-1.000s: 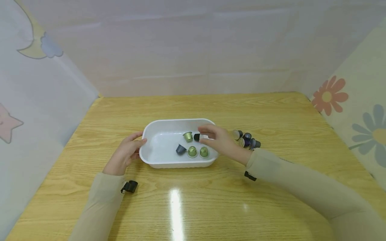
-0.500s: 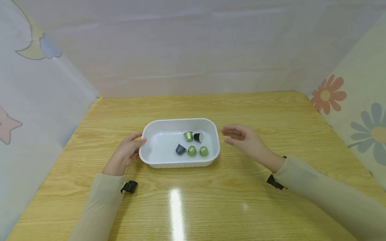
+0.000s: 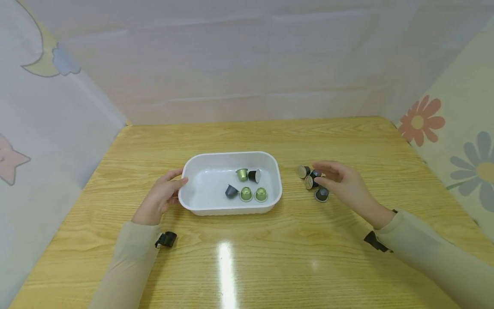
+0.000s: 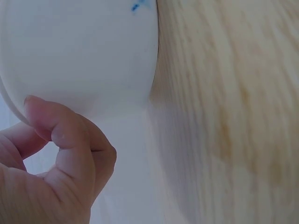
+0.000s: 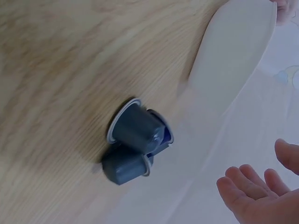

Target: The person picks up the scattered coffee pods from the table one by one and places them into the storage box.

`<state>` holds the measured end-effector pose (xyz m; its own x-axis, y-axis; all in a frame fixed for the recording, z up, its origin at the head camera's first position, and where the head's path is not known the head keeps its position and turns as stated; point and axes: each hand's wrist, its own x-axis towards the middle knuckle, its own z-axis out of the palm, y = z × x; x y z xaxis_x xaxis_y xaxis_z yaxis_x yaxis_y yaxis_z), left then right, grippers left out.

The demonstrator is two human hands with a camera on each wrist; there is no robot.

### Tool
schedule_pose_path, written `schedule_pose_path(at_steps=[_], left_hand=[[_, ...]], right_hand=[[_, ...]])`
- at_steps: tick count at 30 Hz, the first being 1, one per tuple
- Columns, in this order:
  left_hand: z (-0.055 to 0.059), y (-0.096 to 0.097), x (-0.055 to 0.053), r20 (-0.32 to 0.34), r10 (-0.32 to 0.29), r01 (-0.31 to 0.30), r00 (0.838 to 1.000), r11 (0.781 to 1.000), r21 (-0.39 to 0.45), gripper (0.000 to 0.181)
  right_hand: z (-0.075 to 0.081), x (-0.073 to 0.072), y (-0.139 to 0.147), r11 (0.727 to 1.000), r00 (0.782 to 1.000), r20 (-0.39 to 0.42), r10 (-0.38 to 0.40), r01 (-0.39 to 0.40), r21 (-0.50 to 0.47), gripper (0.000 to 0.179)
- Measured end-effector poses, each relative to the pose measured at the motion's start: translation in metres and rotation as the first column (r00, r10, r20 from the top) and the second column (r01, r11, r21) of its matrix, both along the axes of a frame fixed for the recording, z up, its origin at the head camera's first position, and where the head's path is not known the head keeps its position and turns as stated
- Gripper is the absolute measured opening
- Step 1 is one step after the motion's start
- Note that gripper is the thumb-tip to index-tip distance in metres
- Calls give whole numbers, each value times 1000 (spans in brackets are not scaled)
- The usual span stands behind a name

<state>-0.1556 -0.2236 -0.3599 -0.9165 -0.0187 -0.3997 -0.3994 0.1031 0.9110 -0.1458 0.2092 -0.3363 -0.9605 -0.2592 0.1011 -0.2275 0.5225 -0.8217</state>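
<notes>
My left hand (image 3: 160,197) grips the left end of a white plastic tray (image 3: 202,208); in the left wrist view, its thumb and fingers pinch the rim. Inside the tray lie green coffee capsules (image 3: 246,194), a dark grey capsule (image 3: 231,192) and a black capsule (image 3: 253,176) with a pale lid. To the tray's right, my right hand (image 3: 349,189) hovers over a small cluster of dark capsules (image 3: 311,182), thumb and fingers parted. A dark capsule (image 3: 322,194) stands lid down below its thumb. In the right wrist view, the fingers appear apart from the grey capsules (image 5: 135,128).
A wooden table (image 3: 270,257) carries everything. Pale printed cloth walls (image 3: 247,64) rise behind it and at both sides. Black wrist straps (image 3: 167,239) sit on both sleeves.
My right hand has let go of the black capsule in the tray and moved right to the cluster. One dark capsule there has shifted toward the front and stands upright. My left hand stays put.
</notes>
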Motion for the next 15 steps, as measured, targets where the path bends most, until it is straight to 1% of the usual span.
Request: schedule_pose_path(at_steps=[1,6,11,15], left_hand=[[0,0,0,1,-9,9,1000,1000,-10,57],[1,1,-1,14,-4,4,1000,1000,-9,57],[0,1,-2,23,17,-18,1000,1000,6,56],[-1,1,-4,34,33,-34,999,999,13,56]], right_hand=[[-1,0,2,1000,1000,-1,-6,6,9,44],[-3,1,8,1000,1000,-24,-11,11,24,44],[-6,1,11,1000,999,-51,-10,11,29,44],[-7,1,12,997,998,-65,-18,23,76,46]])
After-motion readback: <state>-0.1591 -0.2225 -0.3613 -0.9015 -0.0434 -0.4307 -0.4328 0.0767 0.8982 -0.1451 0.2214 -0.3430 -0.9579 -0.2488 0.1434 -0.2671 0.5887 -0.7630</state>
